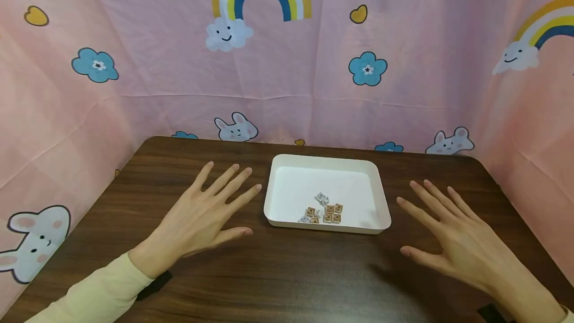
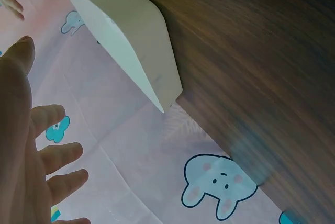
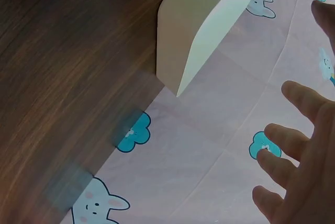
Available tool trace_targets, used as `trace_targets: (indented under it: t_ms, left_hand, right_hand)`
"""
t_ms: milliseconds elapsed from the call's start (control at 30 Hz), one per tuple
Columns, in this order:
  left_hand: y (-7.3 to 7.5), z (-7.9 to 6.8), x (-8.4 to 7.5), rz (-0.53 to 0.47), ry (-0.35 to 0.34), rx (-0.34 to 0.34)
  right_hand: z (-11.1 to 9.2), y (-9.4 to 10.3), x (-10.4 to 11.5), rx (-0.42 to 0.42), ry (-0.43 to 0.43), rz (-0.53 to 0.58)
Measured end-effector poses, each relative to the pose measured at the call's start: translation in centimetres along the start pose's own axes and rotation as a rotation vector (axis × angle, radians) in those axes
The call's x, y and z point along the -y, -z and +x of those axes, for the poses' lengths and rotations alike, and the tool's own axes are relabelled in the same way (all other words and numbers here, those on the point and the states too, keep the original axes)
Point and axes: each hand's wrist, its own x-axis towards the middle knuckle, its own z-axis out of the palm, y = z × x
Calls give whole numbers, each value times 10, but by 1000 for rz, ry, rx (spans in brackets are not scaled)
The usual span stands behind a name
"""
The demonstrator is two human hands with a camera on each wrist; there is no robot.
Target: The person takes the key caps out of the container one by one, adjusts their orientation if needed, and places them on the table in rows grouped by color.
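A shallow white tray [image 1: 323,162] lies on the brown table, between the two hands. Inside it, near the front wall, are several small square brown pieces [image 1: 330,209] with dark marks, and a few grey-white ones [image 1: 320,197]; their exact kind is too small to tell. To the tray's left hovers the left hand [image 1: 202,213], fingers spread, holding nothing. On the other side, the right hand [image 1: 457,238] is also spread and holds nothing. Both wrist views show the tray's outer wall [image 2: 152,41] beside the fingers, while the pieces are hidden there.
The dark wood-grain table [image 1: 278,278] reaches back to a pink curtain [image 1: 287,74] printed with rainbows, flowers and rabbits, which also hangs along both sides. A dark band [image 1: 154,285] sits at the left wrist, another [image 1: 491,313] at the right.
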Motion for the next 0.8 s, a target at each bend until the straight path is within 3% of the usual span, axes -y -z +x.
trace_targets:
  t_ms: [567,800]
  left_hand:
    - [-9,0,-5,-32,44,-5]
    - [-14,2,-10,-98,109,21]
  right_hand:
    - [-10,-1,0,7,-11,39]
    - [-10,-5,1,4,-42,81]
